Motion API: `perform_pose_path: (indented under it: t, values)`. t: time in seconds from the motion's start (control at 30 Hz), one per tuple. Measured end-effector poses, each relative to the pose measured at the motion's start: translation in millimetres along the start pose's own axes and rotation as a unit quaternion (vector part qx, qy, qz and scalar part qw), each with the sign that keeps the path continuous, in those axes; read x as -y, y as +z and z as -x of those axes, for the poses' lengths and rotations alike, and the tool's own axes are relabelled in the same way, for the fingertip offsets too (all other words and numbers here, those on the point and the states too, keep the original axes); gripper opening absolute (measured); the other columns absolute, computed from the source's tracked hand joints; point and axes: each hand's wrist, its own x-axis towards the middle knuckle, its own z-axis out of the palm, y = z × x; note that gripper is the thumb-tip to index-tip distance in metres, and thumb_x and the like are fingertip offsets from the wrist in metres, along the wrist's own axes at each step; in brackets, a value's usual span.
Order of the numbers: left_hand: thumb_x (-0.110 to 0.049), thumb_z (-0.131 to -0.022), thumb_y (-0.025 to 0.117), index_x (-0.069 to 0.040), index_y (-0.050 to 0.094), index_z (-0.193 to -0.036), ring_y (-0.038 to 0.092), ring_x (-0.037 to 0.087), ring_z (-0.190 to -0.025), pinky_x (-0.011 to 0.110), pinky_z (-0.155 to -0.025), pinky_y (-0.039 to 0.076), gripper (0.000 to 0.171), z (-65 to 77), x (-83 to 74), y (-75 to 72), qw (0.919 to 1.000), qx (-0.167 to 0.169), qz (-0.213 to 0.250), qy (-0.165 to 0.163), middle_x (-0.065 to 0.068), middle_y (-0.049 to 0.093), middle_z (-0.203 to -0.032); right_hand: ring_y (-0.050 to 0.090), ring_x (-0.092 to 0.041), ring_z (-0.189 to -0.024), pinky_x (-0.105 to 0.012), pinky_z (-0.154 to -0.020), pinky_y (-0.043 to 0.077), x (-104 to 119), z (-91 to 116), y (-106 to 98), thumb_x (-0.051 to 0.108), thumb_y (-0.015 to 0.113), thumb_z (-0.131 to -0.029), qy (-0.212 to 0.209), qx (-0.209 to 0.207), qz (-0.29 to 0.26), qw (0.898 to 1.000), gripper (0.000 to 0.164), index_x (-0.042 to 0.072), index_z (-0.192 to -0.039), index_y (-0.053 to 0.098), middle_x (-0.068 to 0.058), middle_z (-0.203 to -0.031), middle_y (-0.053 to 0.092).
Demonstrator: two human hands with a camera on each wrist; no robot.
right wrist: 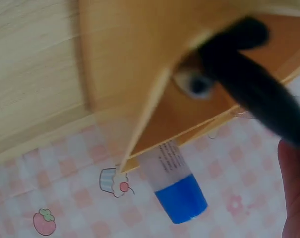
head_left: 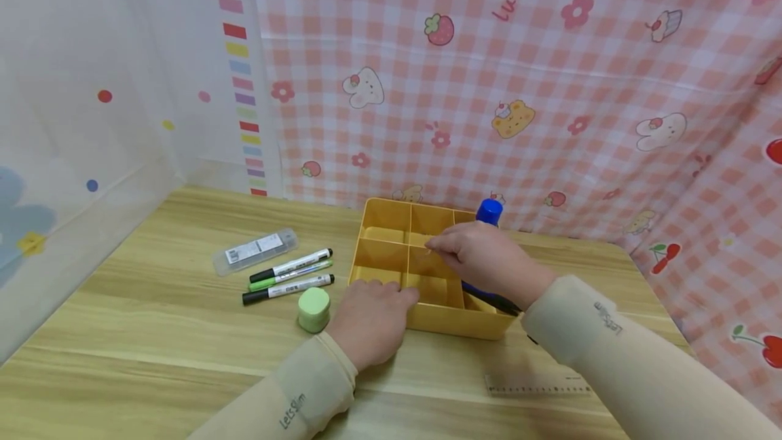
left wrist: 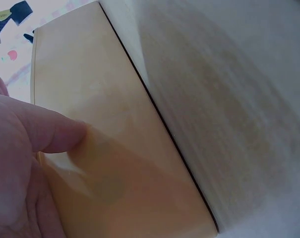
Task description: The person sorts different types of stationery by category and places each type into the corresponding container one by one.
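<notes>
"Where's the box on your screen?"

"I see the yellow box (head_left: 455, 323) towards the worktop's (head_left: 165, 358) far edge, a blue-capped bottle (head_left: 489, 212) rising at its far right corner."

"And the hands?"

"I have the left hand (head_left: 373, 321) grasping the near wall by its left corner, thumb against the outside. The right hand (head_left: 491, 257) is over the compartments, fingers bent; whether they hold anything, I can't tell."

"Anything else?"

"Three pens (head_left: 290, 276) and a clear case (head_left: 255, 252) towards the worktop's left edge. A clear ruler (head_left: 537, 387) lies off the box's near right corner."
</notes>
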Motion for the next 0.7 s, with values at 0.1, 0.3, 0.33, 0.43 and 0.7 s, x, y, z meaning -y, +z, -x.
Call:
perform_pose_path:
  t: [0.1, 0.3, 0.33, 0.43, 0.7]
  values:
    - [-0.020, -0.087, 0.054, -0.024, 0.058, -0.114, 0.050, 0.018, -0.069, 0.038, -0.058, 0.043, 0.027, -0.4, 0.1, 0.4, 1.0000, 0.002, 0.001, 0.000, -0.002, 0.059, -0.085, 0.058, -0.012, -0.098, -0.034, -0.081, 0.052, -3.9, -2.3, 4.7, 0.011, 0.065, -0.087, 0.008, 0.021, 0.002, 1.000, 0.025, 0.015, -0.112, 0.069, 0.002, -0.105, 0.067]
    - [-0.020, -0.086, 0.055, -0.023, 0.058, -0.105, 0.047, 0.018, -0.064, 0.036, -0.054, 0.040, 0.020, -1.1, 0.4, 1.1, 1.0000, -0.004, -0.001, -0.002, -0.004, 0.056, -0.079, 0.058, -0.009, -0.097, -0.033, -0.081, 0.051, -12.4, -5.3, 13.5, 0.016, 0.064, -0.089, 0.038, 0.049, -0.005, 0.998, 0.024, 0.017, -0.112, 0.069, 0.005, -0.105, 0.067]
    - [-0.020, -0.086, 0.055, -0.023, 0.058, -0.106, 0.047, 0.018, -0.064, 0.036, -0.054, 0.040, 0.020, -1.0, 0.4, 1.2, 1.0000, -0.004, 0.000, -0.003, -0.003, 0.055, -0.079, 0.058, -0.008, -0.096, -0.032, -0.081, 0.051, -13.7, -5.5, 14.9, 0.018, 0.064, -0.089, 0.046, 0.053, -0.007, 0.997, 0.024, 0.017, -0.112, 0.069, 0.005, -0.105, 0.067]
    - [-0.020, -0.086, 0.055, -0.023, 0.058, -0.106, 0.048, 0.018, -0.065, 0.037, -0.055, 0.040, 0.021, -1.0, 0.2, 1.2, 1.0000, -0.003, 0.000, -0.003, -0.003, 0.056, -0.080, 0.059, -0.005, -0.092, -0.031, -0.079, 0.052, -16.0, -5.7, 18.4, 0.023, 0.061, -0.091, 0.069, 0.067, -0.019, 0.995, 0.024, 0.019, -0.114, 0.068, 0.006, -0.104, 0.068]
    - [-0.020, -0.085, 0.056, -0.023, 0.057, -0.104, 0.047, 0.018, -0.065, 0.036, -0.055, 0.039, 0.019, -0.1, 0.4, 0.6, 1.0000, -0.007, 0.003, -0.004, -0.003, 0.056, -0.080, 0.061, -0.007, -0.085, -0.034, -0.077, 0.053, -20.1, -7.9, 24.1, 0.023, 0.058, -0.093, 0.115, 0.087, -0.020, 0.989, 0.026, 0.015, -0.117, 0.065, 0.002, -0.101, 0.068]
